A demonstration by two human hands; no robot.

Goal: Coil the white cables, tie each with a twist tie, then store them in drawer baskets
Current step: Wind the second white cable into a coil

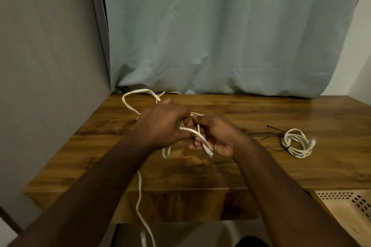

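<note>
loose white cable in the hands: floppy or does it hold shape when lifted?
Likely floppy: the loose white cable hangs slack off the table edge below the left hand. Some springiness, though: a loop stands up behind the hands. Probably light; the right hand holds its connector end in a loose grip.

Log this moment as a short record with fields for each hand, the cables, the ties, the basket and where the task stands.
left hand: closed around the loose white cable, above the wooden table
right hand: holding the same cable near its plug end
loose white cable: uncoiled, one loop on the table, one length hanging off the front edge
coiled white cable: on the table to the right, already bound
black ties: lying beside the coil
perforated beige basket: lower right, no cable visible inside
progress: one cable coiled, none stored
</note>
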